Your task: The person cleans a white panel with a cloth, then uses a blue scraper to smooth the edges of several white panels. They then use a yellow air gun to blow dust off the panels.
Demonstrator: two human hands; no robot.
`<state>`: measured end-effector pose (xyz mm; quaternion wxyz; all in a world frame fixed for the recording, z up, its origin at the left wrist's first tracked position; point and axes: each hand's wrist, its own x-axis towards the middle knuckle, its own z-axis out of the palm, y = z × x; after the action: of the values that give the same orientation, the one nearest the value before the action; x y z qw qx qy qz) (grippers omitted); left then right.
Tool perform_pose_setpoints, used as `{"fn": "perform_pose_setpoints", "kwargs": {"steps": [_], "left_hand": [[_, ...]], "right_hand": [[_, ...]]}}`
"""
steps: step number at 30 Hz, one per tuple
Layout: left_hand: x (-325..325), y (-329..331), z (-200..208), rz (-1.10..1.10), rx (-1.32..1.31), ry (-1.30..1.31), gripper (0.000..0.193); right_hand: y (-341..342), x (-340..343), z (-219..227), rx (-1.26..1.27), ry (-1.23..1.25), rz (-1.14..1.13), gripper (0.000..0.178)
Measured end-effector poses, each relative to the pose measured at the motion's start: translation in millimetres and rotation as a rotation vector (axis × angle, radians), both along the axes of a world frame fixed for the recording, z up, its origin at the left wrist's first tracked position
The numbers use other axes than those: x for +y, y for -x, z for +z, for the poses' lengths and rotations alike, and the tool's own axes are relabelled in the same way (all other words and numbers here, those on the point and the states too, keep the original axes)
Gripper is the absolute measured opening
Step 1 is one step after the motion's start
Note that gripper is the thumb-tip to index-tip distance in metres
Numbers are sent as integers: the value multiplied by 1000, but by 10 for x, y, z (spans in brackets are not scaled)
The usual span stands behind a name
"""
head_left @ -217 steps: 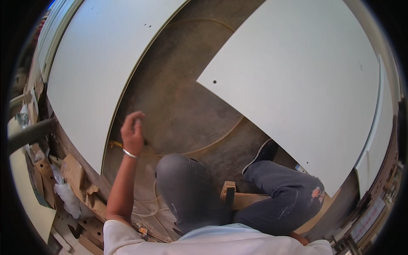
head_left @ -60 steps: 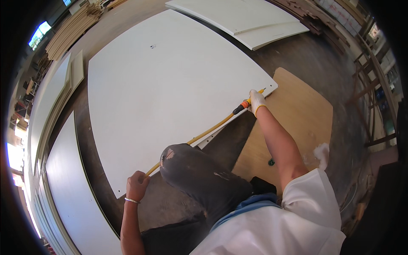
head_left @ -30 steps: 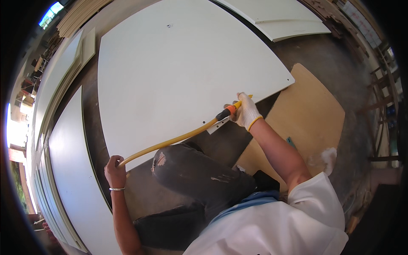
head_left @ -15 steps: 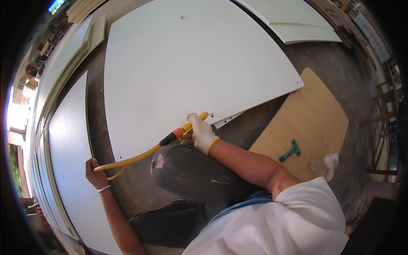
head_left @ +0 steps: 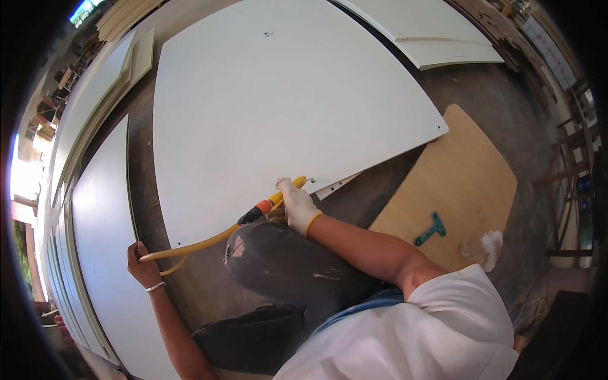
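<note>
My right hand (head_left: 297, 206), in a whitish work glove, is closed around a yellow hose-fed hand tool (head_left: 277, 197) with an orange and black coupling. The tool's thin bent tip is by a small hole near the close edge of a large white panel (head_left: 272, 114). A thick yellow hose (head_left: 196, 246) runs from the coupling to my left hand (head_left: 143, 263). That hand is bare, with a bracelet at the wrist, and its fingers wrap around the hose. A thinner yellow line hangs beneath it. My bent knee is just below the tool.
Right of me lies a brown wooden board (head_left: 468, 183) bearing a teal T-shaped tool (head_left: 430, 229) and a white fluffy wad (head_left: 491, 248). White panels (head_left: 101, 221) lie along the left, and more panels (head_left: 437, 31) are at the far right. A perforated strip (head_left: 335, 186) pokes out under the large panel.
The whole view has shifted slightly, so the panels and board sit a little differently. Both hands keep their grips, and the tool's tip stays near the same hole.
</note>
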<state>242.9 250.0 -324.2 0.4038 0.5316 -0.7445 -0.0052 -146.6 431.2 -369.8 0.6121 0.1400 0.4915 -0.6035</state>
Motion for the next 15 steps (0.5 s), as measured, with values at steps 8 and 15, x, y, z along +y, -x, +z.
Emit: {"fn": "perform_pose_setpoints", "kwargs": {"steps": [8, 15], "left_hand": [[-29, 18, -60, -35, 47, -30, 20], [148, 291, 99, -50, -6, -124, 11]], "right_hand": [[48, 31, 41, 37, 15, -44, 43], [616, 244, 154, 248, 171, -219, 43]]}}
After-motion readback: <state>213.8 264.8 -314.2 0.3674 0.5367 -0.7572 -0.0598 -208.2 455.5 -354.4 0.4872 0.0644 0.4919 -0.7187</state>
